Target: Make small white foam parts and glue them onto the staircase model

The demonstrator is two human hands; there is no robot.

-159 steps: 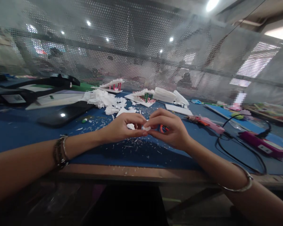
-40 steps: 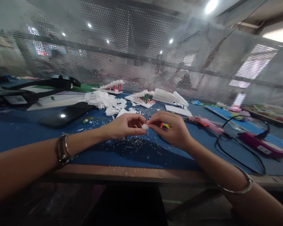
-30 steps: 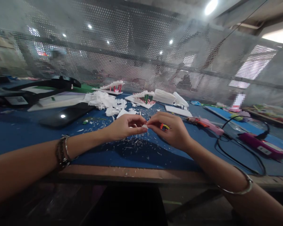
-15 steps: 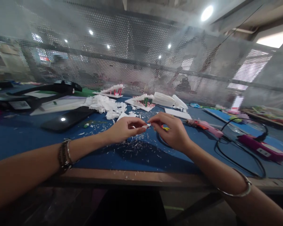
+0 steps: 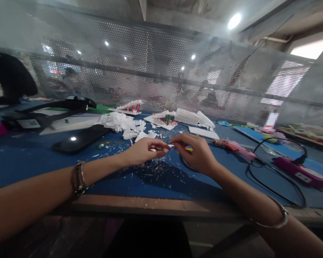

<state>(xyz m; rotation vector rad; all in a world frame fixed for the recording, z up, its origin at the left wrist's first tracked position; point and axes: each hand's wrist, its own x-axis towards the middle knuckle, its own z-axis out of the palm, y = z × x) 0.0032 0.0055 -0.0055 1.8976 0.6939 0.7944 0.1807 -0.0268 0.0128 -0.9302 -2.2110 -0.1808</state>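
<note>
Over the blue tabletop (image 5: pixel 107 179), my left hand (image 5: pixel 140 150) and my right hand (image 5: pixel 197 152) meet with their fingertips nearly touching. Between them is a small white scrap (image 5: pixel 171 145), pinched from both sides; whether it is paper or foam I cannot tell. White crumbs (image 5: pixel 157 172) are scattered on the table below the fingers. A white sheet (image 5: pixel 145 135) lies just behind my left hand. Partly hidden by my right hand is something small and yellow (image 5: pixel 188 148).
Crumpled white scraps (image 5: pixel 118 122) and a black phone (image 5: pixel 80 139) lie to the left. Small white models with green pillars (image 5: pixel 168 120) and red pillars (image 5: pixel 134 107) stand behind. On the right are a pink corded tool (image 5: pixel 239 148), a purple power strip (image 5: pixel 301 171) and a looped black cable (image 5: pixel 277 186).
The view has tilted slightly, so the table appears a little lower. My hands remain together at the white scrap with only small finger shifts. A dark shape has appeared at the far left.
</note>
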